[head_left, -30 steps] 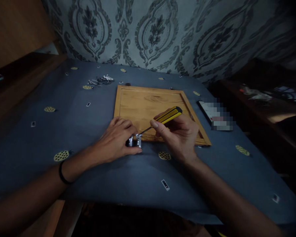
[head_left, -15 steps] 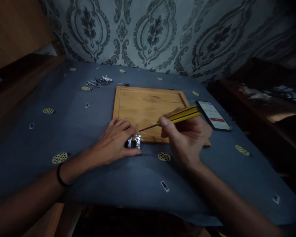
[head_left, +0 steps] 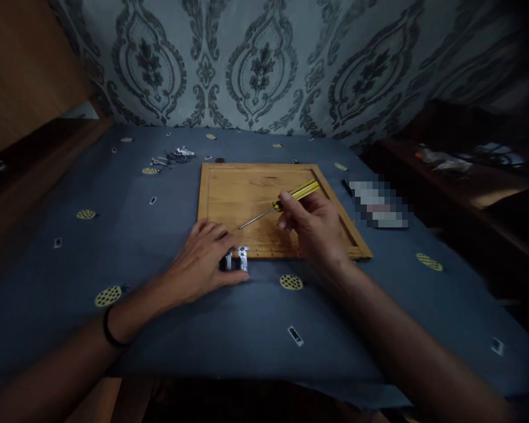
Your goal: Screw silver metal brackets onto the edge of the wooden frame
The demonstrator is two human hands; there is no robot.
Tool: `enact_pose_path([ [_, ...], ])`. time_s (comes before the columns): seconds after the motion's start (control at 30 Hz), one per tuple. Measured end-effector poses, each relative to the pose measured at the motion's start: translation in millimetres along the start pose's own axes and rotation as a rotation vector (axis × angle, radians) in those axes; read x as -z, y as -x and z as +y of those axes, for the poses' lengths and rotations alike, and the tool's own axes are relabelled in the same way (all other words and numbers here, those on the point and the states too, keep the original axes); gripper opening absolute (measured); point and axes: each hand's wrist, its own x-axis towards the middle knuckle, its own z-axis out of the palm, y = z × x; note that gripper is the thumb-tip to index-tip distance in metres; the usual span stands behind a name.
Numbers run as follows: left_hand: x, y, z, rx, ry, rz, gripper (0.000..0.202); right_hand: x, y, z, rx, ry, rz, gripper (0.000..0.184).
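A wooden panel with a raised frame, like a cabinet door, lies flat on the cloth-covered table. At its near left corner my left hand is closed around a shiny metal hinge, thumb on the near side and fingers over the board. Part of the hinge is hidden by the fingers. My right hand grips a screwdriver with a yellow-and-black handle. Its thin shaft slants down to the left over the panel, the tip a little above and left of the hinge. Whether the tip touches wood I cannot tell.
Several metal pieces lie in a small heap at the back left of the blue tablecloth. A phone, blurred out, rests right of the panel. Patterned curtain hangs behind; a dark shelf stands at right.
The screwdriver has moved slightly left, and its handle has tilted up, with the right hand now lower behind it. My left hand still holds the hinge. The view has shifted a little.
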Motion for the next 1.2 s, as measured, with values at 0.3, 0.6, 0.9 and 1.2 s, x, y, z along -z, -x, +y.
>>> enact_pose_path([
  [0.3,1.1,-0.1,0.4,0.010,0.003,-0.015,0.036,-0.2,6.4,-15.7,0.071,0.061,-0.075,0.045],
  [0.6,-0.5,-0.3,1.2,0.019,0.007,-0.009,0.036,-3.6,16.2,-25.7,0.126,0.228,-0.166,0.048],
  [0.9,1.3,-0.4,1.9,0.025,0.007,-0.020,0.035,-4.5,16.0,-24.5,0.160,0.224,-0.187,0.044],
  [1.2,-0.1,-0.5,0.8,0.020,0.019,-0.008,0.037,-1.2,17.6,-25.5,0.203,0.275,-0.215,0.043],
])
